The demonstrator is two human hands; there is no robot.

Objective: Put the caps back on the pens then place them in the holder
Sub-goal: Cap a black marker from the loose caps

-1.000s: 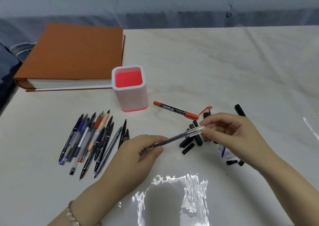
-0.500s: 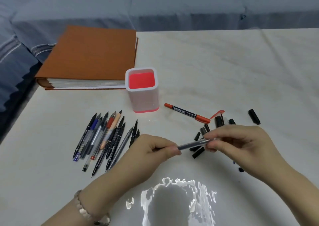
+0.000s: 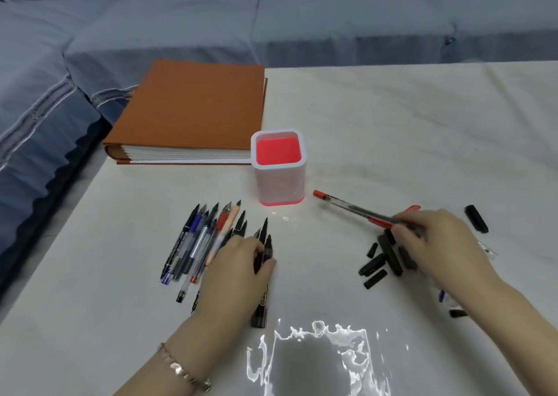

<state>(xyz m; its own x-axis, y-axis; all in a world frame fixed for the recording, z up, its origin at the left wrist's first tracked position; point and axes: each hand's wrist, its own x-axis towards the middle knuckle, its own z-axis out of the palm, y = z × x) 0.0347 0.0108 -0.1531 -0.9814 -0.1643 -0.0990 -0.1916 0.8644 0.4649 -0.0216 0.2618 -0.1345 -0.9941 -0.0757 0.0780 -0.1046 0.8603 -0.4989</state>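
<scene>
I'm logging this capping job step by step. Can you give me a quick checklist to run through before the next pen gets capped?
1. Holder upright, opening clear: ok.
2. Uncapped pens within the left hand's reach: ok; left hand rests on the row.
3. Left hand gripping one pen: cannot tell.
4. Loose black caps at hand: ok; right hand lies over the pile.
5. Right hand holding a cap: cannot tell, blurred.
6. Any pen in the holder: not ok, none visible.
</scene>
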